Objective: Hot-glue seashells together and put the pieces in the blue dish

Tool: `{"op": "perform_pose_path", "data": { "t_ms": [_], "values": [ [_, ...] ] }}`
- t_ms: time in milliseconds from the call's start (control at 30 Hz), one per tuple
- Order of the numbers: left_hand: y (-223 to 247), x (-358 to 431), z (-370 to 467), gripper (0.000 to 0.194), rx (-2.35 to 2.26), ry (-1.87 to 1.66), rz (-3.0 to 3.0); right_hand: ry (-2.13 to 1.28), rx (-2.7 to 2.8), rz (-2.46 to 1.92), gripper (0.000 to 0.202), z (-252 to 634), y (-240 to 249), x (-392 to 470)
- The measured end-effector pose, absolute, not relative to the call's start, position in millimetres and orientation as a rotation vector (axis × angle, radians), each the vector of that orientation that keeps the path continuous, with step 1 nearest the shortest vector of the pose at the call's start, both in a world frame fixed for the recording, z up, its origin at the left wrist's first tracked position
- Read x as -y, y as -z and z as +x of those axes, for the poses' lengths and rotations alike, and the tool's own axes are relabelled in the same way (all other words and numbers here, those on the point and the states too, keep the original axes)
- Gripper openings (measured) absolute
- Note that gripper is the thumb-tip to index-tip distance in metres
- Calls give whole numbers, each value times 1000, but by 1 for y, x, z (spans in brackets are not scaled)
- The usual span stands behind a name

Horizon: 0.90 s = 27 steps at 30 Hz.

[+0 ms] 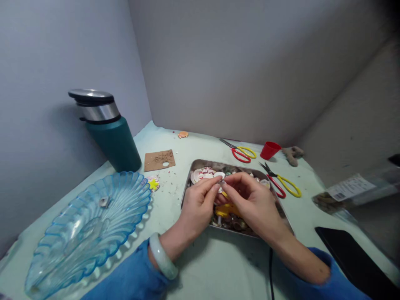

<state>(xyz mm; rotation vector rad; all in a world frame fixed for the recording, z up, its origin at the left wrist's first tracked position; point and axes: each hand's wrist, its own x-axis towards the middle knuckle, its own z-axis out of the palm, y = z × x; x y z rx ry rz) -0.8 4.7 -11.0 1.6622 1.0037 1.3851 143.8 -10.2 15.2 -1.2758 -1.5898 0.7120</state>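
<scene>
As both hands meet above the metal tray (231, 230), the left hand (198, 200) is closed in a pinch on a small piece (221, 182), and the right hand (254, 202) has its thumb and forefinger at the same piece, which is probably pale but too small to identify. That piece is picked up and not set down. Numerous mixed pieces lie in the tray; one small shell-like item (104, 201) lies in the blue dish (89, 233) on the bench (218, 266).

The bottle (115, 143) stands behind the dish (93, 233); right of both lies the tray (195, 166); scissors (242, 153) lie behind it.
</scene>
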Motion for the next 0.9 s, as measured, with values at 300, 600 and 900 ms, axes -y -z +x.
{"op": "perform_pose_path", "data": {
  "t_ms": [300, 600, 900],
  "values": [
    [10, -6, 1, 32, -963, -1257, 1518, -697, 1598, -1305, 9, 144, -14, 10],
    [10, -4, -1, 28, -969, -1315, 1651, -718, 1614, -1282, 11, 146, -13, 8],
    [6, -3, -1, 26, -987, -1327, 1679, -687, 1662, -1285, 12, 146, -13, 7]
  ]
}}
